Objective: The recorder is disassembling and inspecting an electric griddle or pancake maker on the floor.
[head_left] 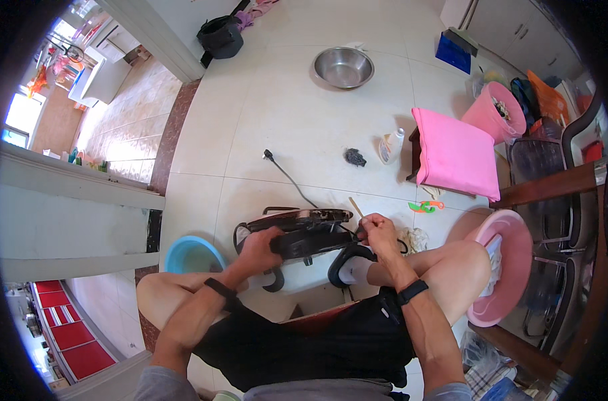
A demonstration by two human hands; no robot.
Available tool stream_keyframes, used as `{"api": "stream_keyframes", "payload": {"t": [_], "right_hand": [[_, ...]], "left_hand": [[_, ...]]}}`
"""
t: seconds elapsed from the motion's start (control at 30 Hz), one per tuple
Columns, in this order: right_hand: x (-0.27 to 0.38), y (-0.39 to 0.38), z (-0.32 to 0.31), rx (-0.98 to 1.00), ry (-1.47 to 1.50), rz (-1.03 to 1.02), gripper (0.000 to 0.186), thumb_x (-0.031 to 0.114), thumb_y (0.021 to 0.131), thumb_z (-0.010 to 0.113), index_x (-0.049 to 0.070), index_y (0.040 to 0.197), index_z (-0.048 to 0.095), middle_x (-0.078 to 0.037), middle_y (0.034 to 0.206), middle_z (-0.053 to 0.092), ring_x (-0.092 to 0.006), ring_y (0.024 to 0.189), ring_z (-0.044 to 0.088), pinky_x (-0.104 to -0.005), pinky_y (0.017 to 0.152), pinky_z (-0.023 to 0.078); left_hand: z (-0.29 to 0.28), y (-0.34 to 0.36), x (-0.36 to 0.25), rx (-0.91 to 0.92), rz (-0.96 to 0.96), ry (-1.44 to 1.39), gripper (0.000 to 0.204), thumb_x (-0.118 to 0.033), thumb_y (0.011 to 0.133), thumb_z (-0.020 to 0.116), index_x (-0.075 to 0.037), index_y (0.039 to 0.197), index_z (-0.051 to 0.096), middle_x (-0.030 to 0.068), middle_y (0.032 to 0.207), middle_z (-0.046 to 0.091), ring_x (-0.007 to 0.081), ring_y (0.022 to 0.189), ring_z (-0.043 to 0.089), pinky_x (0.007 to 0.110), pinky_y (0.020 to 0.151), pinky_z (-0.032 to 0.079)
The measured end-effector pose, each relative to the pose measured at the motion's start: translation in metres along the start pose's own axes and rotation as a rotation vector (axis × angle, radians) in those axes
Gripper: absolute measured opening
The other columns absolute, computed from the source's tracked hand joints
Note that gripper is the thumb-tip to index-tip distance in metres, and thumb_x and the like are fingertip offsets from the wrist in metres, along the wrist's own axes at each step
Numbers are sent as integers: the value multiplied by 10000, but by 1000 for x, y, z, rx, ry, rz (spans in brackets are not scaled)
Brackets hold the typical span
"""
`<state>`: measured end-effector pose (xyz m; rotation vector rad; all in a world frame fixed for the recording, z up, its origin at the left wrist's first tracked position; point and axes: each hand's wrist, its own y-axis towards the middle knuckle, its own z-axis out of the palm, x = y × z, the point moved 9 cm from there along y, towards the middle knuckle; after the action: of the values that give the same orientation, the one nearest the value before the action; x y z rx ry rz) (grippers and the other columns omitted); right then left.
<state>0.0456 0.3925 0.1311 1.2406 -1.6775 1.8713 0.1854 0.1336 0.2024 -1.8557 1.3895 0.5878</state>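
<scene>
A dark, round two-part appliance, like an electric griddle [310, 247], stands tipped on its edge on the floor between my feet. My left hand [260, 248] grips its near left rim, fingers curled over the black shell. At its right side my right hand [381, 237] is closed in a pinch on a thin light-brown stick [355, 206], which points up and away. The stick's lower end is hidden in the fingers. From the griddle's far side a black power cord [294, 182] runs to a plug [268, 155] lying on the tiles.
Left of the griddle sits a blue basin [183, 256] with liquid. Beyond lie a dark scouring pad [354, 158], a white bottle [391, 146], an orange-green tool [426, 206] and a steel basin [344, 65]. On the right are a pink-covered stool [454, 150] and a pink tub [514, 267].
</scene>
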Motion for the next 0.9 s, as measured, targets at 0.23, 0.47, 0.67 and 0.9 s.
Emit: {"api": "stream_keyframes", "payload": {"t": [0.23, 0.47, 0.67, 0.9], "right_hand": [[-7, 8, 18, 113, 20, -23, 139, 171, 985, 560, 87, 915, 645, 5, 809, 643, -90, 663, 599, -242, 562, 480], [5, -7, -8, -2, -163, -107, 157, 142, 983, 558, 19, 953, 650, -13, 751, 630, -94, 610, 558, -249, 545, 457], [25, -37, -21, -18, -211, -294, 162, 103, 975, 571, -30, 996, 660, -2, 750, 606, -63, 671, 527, -209, 618, 431], [25, -60, -23, 7, -429, -365, 194, 103, 983, 569, -34, 1084, 662, 14, 746, 584, -53, 619, 495, -208, 549, 406]], "left_hand": [[1, -1, 3, -32, 70, 77, 424, -102, 603, 737, -45, 1010, 633, 205, 843, 667, 388, 820, 655, 439, 706, 516], [12, 5, -13, 47, 10, 153, 380, -116, 618, 748, -70, 977, 630, 176, 833, 673, 391, 823, 650, 458, 708, 509], [12, 3, -19, -24, 154, 149, 348, -125, 653, 738, -51, 973, 624, 199, 833, 672, 400, 832, 650, 490, 721, 509], [18, -2, -33, 0, 170, 203, 302, -96, 647, 698, -15, 930, 634, 221, 823, 661, 407, 830, 648, 498, 725, 514]]}}
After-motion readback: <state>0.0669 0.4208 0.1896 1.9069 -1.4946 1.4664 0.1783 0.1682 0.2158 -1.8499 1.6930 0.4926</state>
